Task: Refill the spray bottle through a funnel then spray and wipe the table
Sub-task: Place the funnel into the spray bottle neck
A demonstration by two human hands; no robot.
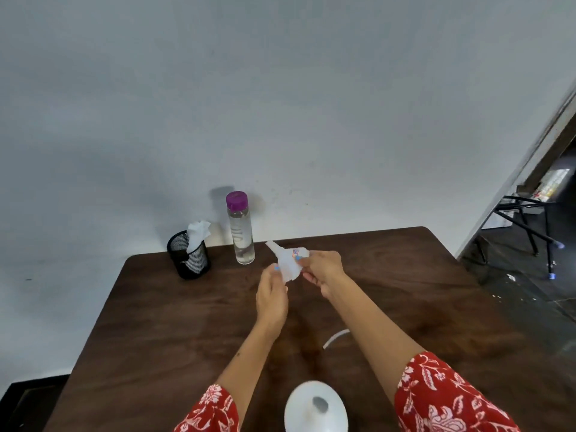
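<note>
Both hands met over the table (156, 307). The right hand (324, 269) gripped the white sprayer head (288, 255), nozzle pointing away to the left, while the left hand (271, 296) pinched its lower part; its white tube (335, 337) trailed down toward the person. The open bottle (315, 406) stood nearest the person, below both wrists. Beyond the left hand stood a purple-capped water bottle (240, 229) and a mesh cup (188, 258) holding tissue (198, 232). No funnel was visible. Likely step: the head is off for refilling; next, seating a funnel calls for setting it down.

Dark wooden table (156, 322) bears mesh cup (189, 258), water bottle (241, 232), funnel (315, 406).
</note>
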